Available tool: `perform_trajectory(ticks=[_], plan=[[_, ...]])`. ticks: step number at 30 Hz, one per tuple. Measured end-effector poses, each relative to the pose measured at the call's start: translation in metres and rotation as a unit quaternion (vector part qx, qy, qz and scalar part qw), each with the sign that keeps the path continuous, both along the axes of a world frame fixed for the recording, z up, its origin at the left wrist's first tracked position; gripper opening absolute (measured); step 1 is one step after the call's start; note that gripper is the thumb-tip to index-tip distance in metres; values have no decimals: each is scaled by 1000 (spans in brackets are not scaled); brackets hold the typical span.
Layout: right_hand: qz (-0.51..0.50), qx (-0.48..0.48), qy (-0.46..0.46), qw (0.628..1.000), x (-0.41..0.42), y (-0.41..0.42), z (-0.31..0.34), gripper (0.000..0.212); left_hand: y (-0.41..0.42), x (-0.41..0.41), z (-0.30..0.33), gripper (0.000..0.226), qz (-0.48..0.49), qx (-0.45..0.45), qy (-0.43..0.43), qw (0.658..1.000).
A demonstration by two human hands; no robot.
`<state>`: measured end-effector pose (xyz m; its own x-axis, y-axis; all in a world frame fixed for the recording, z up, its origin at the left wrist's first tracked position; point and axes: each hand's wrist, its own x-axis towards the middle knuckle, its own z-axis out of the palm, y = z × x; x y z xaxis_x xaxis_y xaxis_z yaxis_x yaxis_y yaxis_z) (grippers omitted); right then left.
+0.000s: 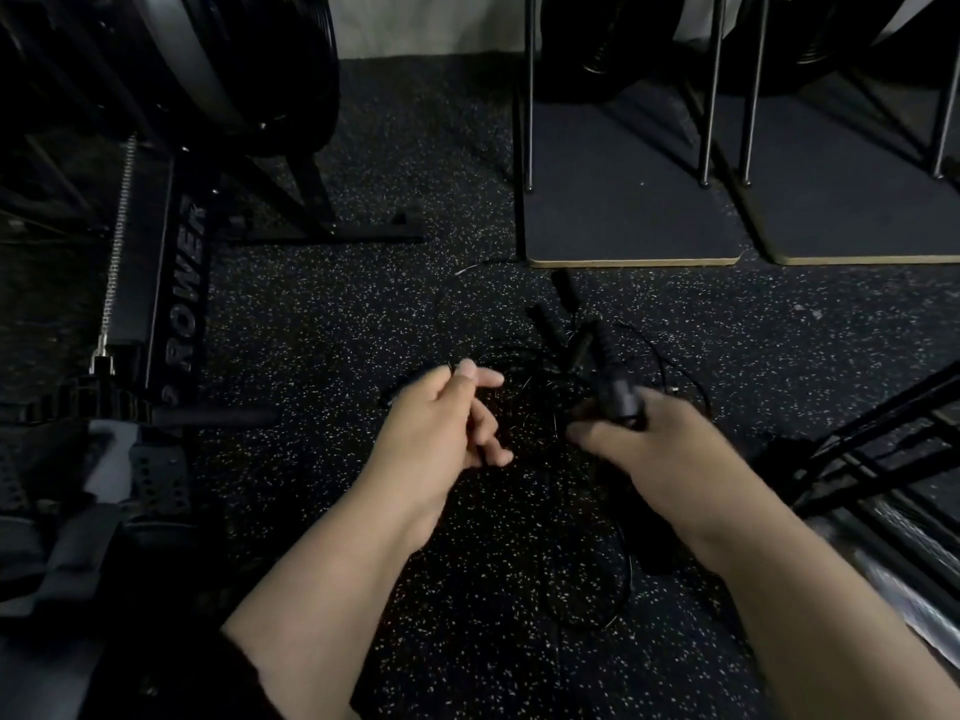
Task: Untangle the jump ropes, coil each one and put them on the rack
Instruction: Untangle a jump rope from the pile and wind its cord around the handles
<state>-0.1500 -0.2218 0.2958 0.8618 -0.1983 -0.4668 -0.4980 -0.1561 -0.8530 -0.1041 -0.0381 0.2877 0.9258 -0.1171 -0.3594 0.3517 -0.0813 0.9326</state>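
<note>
Plainly, our right hand (660,439) has its fingers curled round a black jump-rope handle (618,392), whose ribbed end points away from us toward the rest of the tangle. Our left hand (441,423) works with thumb and forefinger pressed together near the fingertips (467,368); they look to be pinching a thin strand of cord, though the cord is so dark against the floor that we cannot be sure, and the other fingers hang loosely curled below. Between and beyond the two hands lies the knot of jump ropes (550,366): several more black handles (563,291) fan out on the speckled rubber floor (322,314), with thin loops of cord trailing toward us, between our forearms. We judge this to be the untangling step, early on: nothing is coiled, and the ropes are all together in one heap. The next move calls for following the held handle's cord through the loops, drawing it free slowly so the knots do not tighten. To the right, a black metal frame (872,439) may be the rack, but we cannot tell. A rowing machine (182,283) stands on the left, and flat boards (628,220) lie further off.
</note>
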Motion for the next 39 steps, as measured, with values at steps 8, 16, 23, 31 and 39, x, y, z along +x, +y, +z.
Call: perform_trajectory(ticks=[8, 16, 23, 31, 39], plan=[[88, 45, -66, 993, -4, 31, 0, 9, -13, 2, 21, 31, -6, -211, 28, 977], [-70, 217, -140, 964, 0, 15, 18, 5, -7, -13, -8, 24, -291, 122, -9, 949], [-118, 231, -157, 953, 4, 5, 19, 5, -8, -8, -16, 23, -208, 228, -100, 946], [69, 47, -127, 988, -1, 19, 4, 8, -15, -1, 29, 31, -112, -3, -161, 981], [-18, 71, -197, 978, 0, 18, 10, 8, -5, 2, 20, 31, -83, 11, -114, 990]])
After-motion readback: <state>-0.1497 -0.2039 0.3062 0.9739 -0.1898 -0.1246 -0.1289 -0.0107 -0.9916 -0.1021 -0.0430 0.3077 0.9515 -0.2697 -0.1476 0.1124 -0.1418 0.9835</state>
